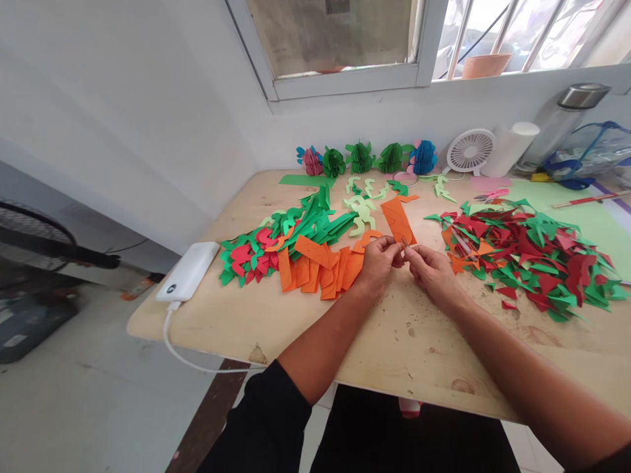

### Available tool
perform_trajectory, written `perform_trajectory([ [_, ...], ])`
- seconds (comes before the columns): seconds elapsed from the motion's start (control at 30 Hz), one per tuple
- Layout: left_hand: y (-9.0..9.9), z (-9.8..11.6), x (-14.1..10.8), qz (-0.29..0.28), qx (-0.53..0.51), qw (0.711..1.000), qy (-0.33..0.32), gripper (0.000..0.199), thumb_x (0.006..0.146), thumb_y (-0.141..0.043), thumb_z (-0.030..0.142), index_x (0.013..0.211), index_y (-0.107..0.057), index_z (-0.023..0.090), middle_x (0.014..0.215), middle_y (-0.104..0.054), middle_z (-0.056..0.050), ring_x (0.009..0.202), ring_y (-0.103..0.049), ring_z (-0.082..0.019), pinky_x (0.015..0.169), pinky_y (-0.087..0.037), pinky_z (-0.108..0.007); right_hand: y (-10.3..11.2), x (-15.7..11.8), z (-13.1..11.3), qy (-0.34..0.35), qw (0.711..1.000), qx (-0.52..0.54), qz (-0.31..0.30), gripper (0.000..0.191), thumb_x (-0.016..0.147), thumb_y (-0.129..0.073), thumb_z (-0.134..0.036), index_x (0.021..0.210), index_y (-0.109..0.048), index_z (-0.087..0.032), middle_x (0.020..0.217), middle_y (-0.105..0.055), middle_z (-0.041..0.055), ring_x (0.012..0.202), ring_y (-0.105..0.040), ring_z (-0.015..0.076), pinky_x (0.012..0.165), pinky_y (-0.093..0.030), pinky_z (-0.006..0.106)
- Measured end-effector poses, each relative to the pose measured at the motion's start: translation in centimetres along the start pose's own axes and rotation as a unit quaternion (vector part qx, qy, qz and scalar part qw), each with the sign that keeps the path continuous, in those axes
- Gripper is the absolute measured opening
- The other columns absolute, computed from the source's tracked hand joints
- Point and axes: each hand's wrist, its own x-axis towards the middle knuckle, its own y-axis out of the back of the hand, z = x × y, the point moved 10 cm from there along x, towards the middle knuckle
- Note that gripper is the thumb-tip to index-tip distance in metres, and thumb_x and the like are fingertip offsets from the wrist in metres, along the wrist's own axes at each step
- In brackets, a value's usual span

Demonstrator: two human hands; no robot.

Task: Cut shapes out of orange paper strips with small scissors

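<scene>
My left hand (379,261) and my right hand (432,272) meet over the middle of the wooden table, fingertips nearly touching. Both are closed in a pinch around something too small to make out. Just beyond the fingertips lies an orange paper strip (397,222) with faint marks on it. Left of my left hand several orange paper pieces (313,252) overlap in a row. Behind them are folded green strips (323,220) and red cut shapes (241,256). Light green cut shapes (362,211) lie farther back.
A heap of red and green scraps (547,249) covers the right side. Paper figures (361,157) stand along the wall, beside a small white fan (470,152) and a bottle (557,128). A white power bank (190,270) with a cable sits at the left edge.
</scene>
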Motion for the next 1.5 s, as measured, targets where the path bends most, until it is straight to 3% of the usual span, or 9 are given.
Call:
perform_trajectory([
  [1.5, 0.08, -0.14, 0.04, 0.002, 0.004, 1.0, 0.008, 0.013, 0.068, -0.061, 0.018, 0.059, -0.051, 0.015, 0.055, -0.051, 0.003, 0.052, -0.048, -0.006, 0.056, -0.038, -0.022, -0.09, 0.02, -0.1, 0.005, 1.0, 0.0, -0.004, 0.044, 0.078, -0.056, -0.06, 0.073, -0.063, -0.016, 0.05, -0.037, -0.0057, 0.041, -0.029, 0.0068, 0.036, -0.021, 0.022],
])
